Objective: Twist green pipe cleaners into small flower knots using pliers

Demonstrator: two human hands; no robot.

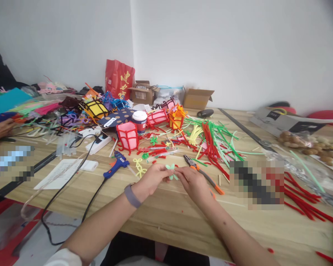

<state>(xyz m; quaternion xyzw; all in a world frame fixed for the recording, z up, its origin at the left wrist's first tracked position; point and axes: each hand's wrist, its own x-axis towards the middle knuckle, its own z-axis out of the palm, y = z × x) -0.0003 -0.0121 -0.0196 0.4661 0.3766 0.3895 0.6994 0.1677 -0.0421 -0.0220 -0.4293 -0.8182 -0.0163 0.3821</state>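
Over the front of the table, my left hand (157,178) pinches a pale green pipe-cleaner flower (170,172) with looped petals. From the other side, the fingertips of my right hand (193,181) are closed on the same flower. Left of my hands lie yellow pipe-cleaner flowers (139,168) and a blue hot glue gun (117,165) with a black cord. Pliers (202,173) with orange and grey handles rest just beyond my right hand. Small dark green flowers (153,140) and red pipe-cleaner pieces are scattered behind.
Pipe-cleaner lanterns (127,136), a lidded paper cup (139,121) and a white power strip (99,144) stand further back. Green pipe cleaners (222,136) and red ones (308,199) spread rightward. Another person's hand (1,129) is at the far left. Cardboard boxes (197,99) stand by the wall.
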